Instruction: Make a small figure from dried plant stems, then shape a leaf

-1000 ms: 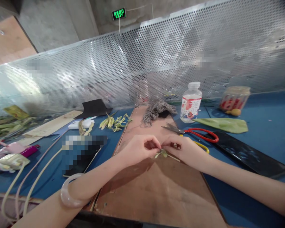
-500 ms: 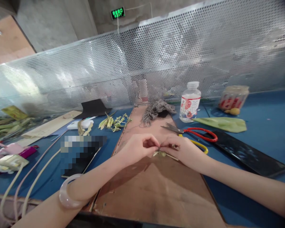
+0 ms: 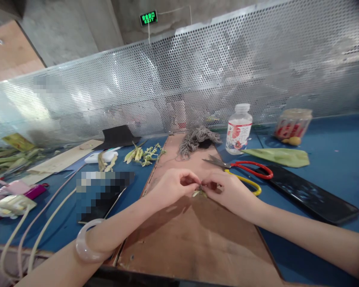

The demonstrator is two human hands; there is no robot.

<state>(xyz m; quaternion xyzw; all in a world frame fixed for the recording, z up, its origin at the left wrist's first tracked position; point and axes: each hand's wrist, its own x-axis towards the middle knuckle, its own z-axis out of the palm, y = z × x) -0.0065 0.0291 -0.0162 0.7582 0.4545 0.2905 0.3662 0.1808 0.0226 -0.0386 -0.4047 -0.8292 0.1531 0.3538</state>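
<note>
Over the brown wooden board [image 3: 191, 239], my left hand [image 3: 176, 185] and my right hand [image 3: 225, 189] meet fingertip to fingertip. Both are closed in a pinch on a small pale-green bundle of plant strips [image 3: 200, 193]. Most of the bundle is hidden under the fingers, so its exact form is unclear. A pale bangle [image 3: 85, 243] circles my left wrist. Just beyond my right hand lie scissors [image 3: 245, 167] with one red and one yellow handle loop, blades slightly apart. A tangle of grey yarn [image 3: 194, 141] rests on the board ahead of my hands.
A clear bottle [image 3: 238, 131], a jar [image 3: 293, 125], a green husk [image 3: 278, 156] and a black phone-like slab [image 3: 314, 195] are on the right. Leafy sprigs [image 3: 146, 155], a dark device [image 3: 107, 199] and cables [image 3: 48, 223] occupy the left. A perforated metal screen [image 3: 131, 91] stands behind.
My right hand has turned slightly, and the thin pale strip that stuck out beneath it is no longer visible. My left hand stays in nearly the same place.
</note>
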